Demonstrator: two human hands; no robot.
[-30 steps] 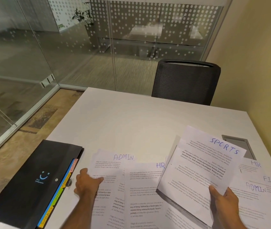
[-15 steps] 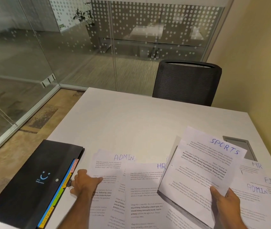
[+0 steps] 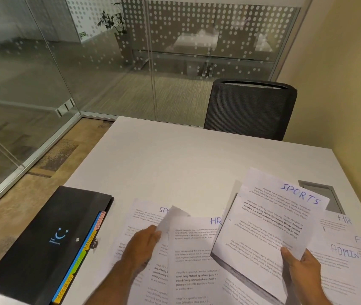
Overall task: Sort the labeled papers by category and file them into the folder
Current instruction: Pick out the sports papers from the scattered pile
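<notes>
Mid-sort: right hand (image 3: 302, 268) gripping SPORTS sheets (image 3: 269, 230), left hand (image 3: 142, 247) pinching a lifted sheet (image 3: 170, 219). Next, probably stacking matching labels.

Left hand (image 3: 141, 247) lifts a sheet (image 3: 170, 219); right hand (image 3: 302, 269) holds SPORTS papers (image 3: 269, 225)

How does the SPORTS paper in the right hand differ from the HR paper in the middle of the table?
The SPORTS paper is lifted and tilted, held at its lower edge by the right hand; the HR paper lies flat on the table. The SPORTS paper's printed text is upside down to the camera, while the HR paper's text reads upright. The SPORTS paper overlaps the HR paper's right edge. Both are white printed sheets with blue handwritten labels.
</notes>
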